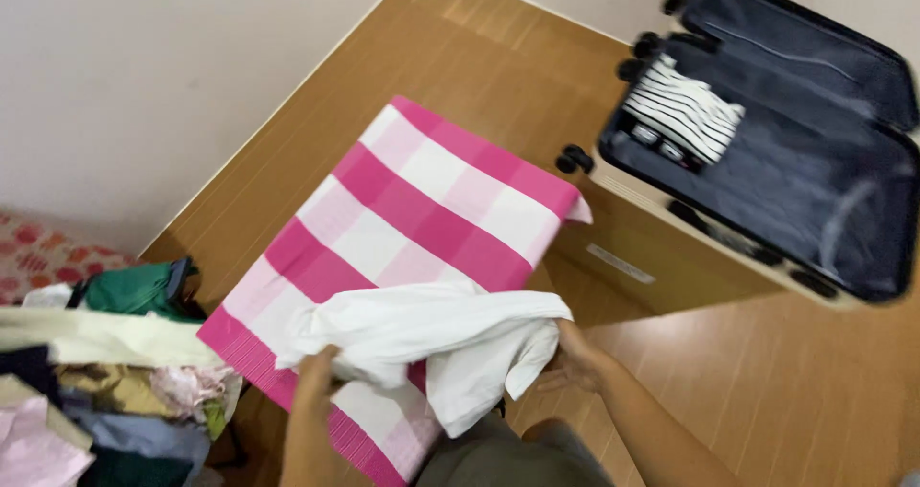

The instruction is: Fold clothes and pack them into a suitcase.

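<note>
Both forearms came up from the bottom edge of the head view, bare and bent inward toward each other. The left hand (318,372) sat low and close to the body, its fingers curled and closed on the left end of a crumpled white cotton garment (431,338), with part of the hand buried in the cloth. The right hand (573,353) reached in from the right, wrist bent, palm turned toward the garment and fingers closed on its right edge, where a fold hung down. The two hands were apart, one at each end of the garment, so that it stretched loosely between them.

The garment lay over the near end of a flat rectangular surface covered in pink and white checked cloth (422,209), which stood on the wooden floor (786,391) and ran diagonally away from the person. Its far corner lay just beside an open hard-shell suitcase with a dark blue lining (815,161), which stood at the upper right. A folded black and white striped top (682,111) lay in the suitcase's far left corner. At the left edge of the view, a heap of mixed clothes (115,382) in green, cream, pink and grey lay beside the checked surface's near left corner.
</note>
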